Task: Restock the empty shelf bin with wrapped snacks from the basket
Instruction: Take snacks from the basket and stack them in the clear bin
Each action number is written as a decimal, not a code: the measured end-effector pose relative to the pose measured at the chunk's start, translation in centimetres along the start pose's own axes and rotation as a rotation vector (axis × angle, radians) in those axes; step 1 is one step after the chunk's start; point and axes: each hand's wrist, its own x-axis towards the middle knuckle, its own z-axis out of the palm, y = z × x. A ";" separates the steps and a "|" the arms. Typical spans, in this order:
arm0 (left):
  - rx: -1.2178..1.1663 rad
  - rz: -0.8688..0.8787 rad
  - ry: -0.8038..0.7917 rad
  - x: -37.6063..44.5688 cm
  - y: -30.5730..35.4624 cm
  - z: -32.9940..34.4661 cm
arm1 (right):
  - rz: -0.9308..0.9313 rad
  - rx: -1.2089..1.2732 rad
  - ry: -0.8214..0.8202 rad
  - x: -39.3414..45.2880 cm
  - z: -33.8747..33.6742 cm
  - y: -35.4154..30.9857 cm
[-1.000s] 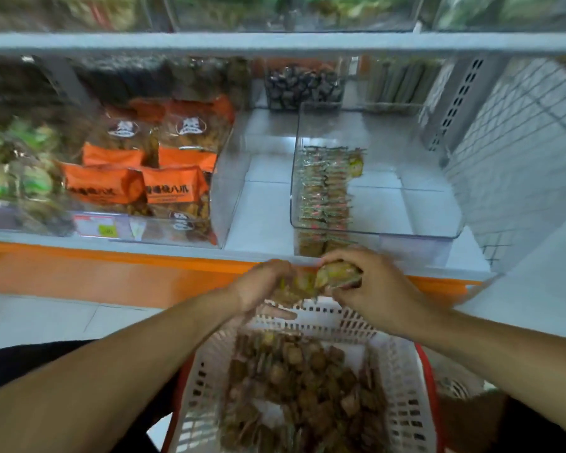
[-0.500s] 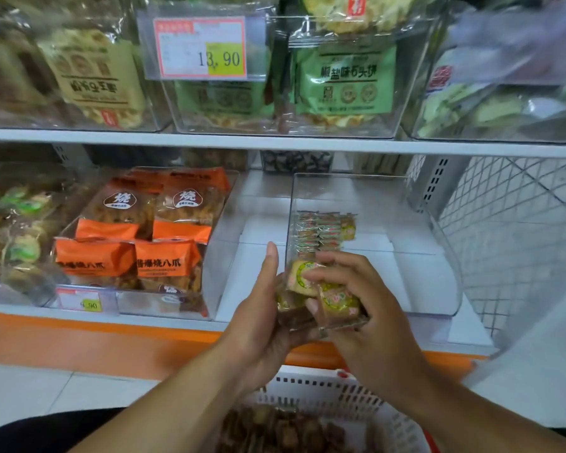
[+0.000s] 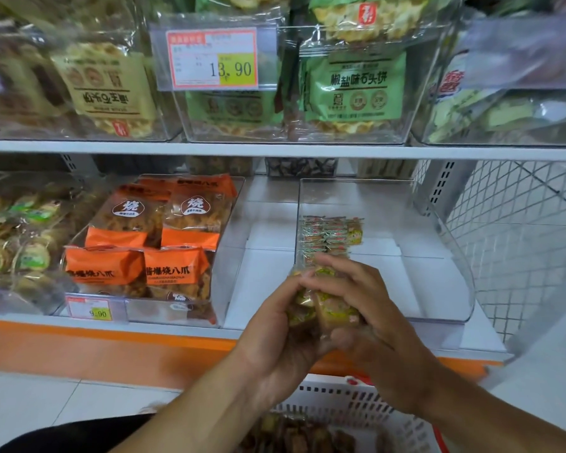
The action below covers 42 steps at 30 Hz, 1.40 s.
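Observation:
My left hand (image 3: pixel 275 335) and my right hand (image 3: pixel 376 325) together grip a bunch of wrapped snacks (image 3: pixel 327 305) with green and yellow wrappers, held just in front of the clear shelf bin (image 3: pixel 438 256). Inside that bin a row of the same snacks (image 3: pixel 327 237) stands along its left wall; the rest of its floor is bare. The white plastic basket (image 3: pixel 356 400) sits below my hands, with several brown wrapped snacks (image 3: pixel 294 433) in it.
Left of the bin is a clear bin of orange bags (image 3: pixel 144 243). An upper shelf (image 3: pixel 275 148) holds bins of green and beige bags with a 13.90 price tag (image 3: pixel 213 58). A white wire mesh panel (image 3: pixel 520 240) closes the right side.
Both hands lifted the bunch of snacks out of the basket up to the bin's front. My left hand's fingers, straight half a second ago, now curl round the bunch.

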 end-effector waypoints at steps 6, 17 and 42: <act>0.003 0.132 0.087 0.6 -0.5 -0.6 | 0.231 0.064 0.103 -0.1 0.3 0.1; 0.136 0.244 0.161 0.5 -0.1 0.0 | 0.650 0.718 0.142 0.9 -1.3 0.1; 0.461 0.407 0.193 -0.2 -0.3 1.0 | 0.405 0.314 -0.283 1.5 -7.0 -2.1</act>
